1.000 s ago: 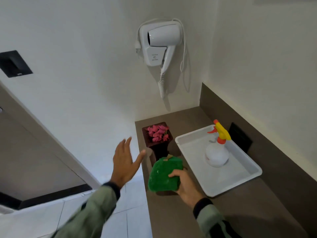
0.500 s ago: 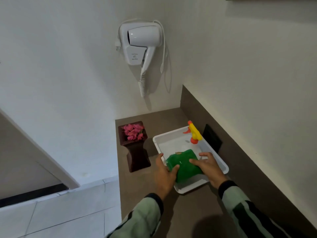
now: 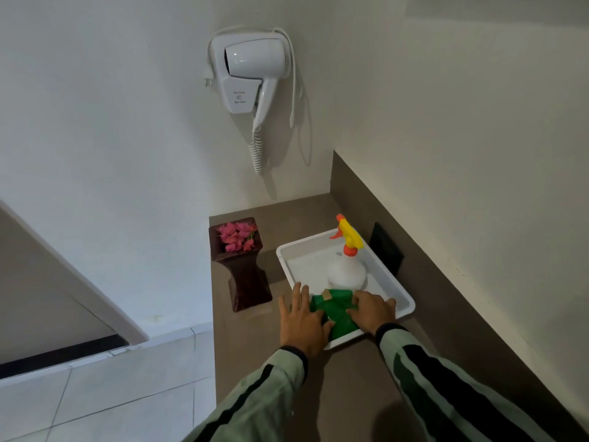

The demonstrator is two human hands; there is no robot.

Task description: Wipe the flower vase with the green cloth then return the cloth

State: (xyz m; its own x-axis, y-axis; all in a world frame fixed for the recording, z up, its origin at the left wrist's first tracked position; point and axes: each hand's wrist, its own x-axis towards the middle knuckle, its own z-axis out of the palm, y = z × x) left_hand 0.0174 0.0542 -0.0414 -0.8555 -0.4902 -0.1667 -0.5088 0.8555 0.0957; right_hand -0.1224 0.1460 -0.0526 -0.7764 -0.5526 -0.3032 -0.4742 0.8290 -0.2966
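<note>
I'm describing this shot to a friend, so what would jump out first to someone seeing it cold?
Probably the green cloth, lying in the near corner of the white tray with the left hand and right hand flat on either side of it. Next, the spray bottle with its yellow and orange trigger, standing in the tray behind the cloth. Then the dark flower vase of pink blooms left of the tray, and the white hair dryer on the wall above.

**Materials and finishes on the tabletop**

The green cloth (image 3: 334, 311) looks soft and fuzzy. The tray (image 3: 398, 291) is smooth white plastic with a slight sheen. The vase (image 3: 245, 279) at the tabletop's far left corner is dark, glossy, wood-like. The tabletop (image 3: 350, 393) is matt brown. The hair dryer (image 3: 251, 71) is shiny white plastic.
</note>
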